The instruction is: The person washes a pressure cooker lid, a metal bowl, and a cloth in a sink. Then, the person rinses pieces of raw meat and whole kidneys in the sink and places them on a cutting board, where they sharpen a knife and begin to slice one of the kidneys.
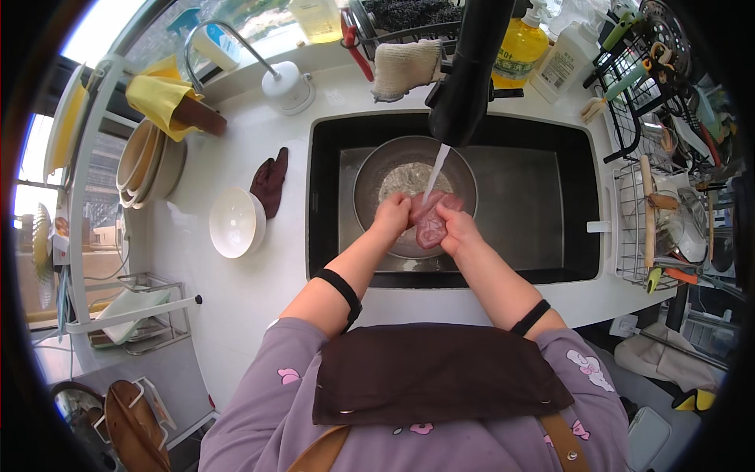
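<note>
Between my two hands, a piece of raw meat [430,223] is held under a stream of water from the black faucet [459,112]. My left hand [393,215] grips the meat's left side, and my right hand [458,229] grips its right side. Below them a round metal bowl [367,171] with water in it stands in the left part of the sink [519,200]. The bowl's near part is partly hidden by my hands and the meat.
Left of the sink are a white bowl [235,223], a dark red cloth-like item [271,182] and a white-based curved spout [288,87]. Behind the sink stand a yellow soap bottle [519,52] and a white jug [566,62]. A wire dish rack [631,227] is at the right.
</note>
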Tool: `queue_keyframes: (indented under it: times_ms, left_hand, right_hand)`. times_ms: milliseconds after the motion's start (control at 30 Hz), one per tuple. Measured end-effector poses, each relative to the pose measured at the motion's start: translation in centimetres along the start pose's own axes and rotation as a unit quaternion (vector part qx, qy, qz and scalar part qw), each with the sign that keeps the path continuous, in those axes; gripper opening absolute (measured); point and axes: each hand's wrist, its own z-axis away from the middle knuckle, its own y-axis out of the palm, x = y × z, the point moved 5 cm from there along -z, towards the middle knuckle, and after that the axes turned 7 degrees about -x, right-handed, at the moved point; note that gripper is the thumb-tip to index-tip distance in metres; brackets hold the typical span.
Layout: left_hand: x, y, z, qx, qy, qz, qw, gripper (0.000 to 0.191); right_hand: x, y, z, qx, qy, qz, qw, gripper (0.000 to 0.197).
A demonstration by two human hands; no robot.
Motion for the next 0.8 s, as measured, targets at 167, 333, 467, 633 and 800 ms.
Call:
queue_keyframes:
  times_ms: [167,333,467,633,800]
  left_hand:
    - [-1.0,4.2,3.0,0.087,0.007,0.206,0.975,0.039]
    - [1.5,2.0,0.7,0.09,-0.143,0.423,0.89,0.038]
    - [0.6,2.2,2.3,0.059,-0.222,0.447,0.865,0.036]
    - [-0.8,2.7,2.7,0.041,-0.16,0.476,0.864,0.037]
    - [-1.9,5.7,4.3,0.056,-0.125,0.359,0.923,0.027]
  right_hand:
    - [-0.5,2.7,0.9,0.03,-0.184,0.244,0.952,0.034]
    - [-1.4,5.2,3.9,0.103,-0.333,0.598,0.721,0.055]
    - [-1.1,5.1,4.4,0.108,-0.367,0.683,0.622,0.056]
    - [0.1,4.1,2.3,0.015,-0.436,0.643,0.629,0.054]
    - [2.8,2.2,-1.3,-0.047,-0.12,0.298,0.946,0.051]
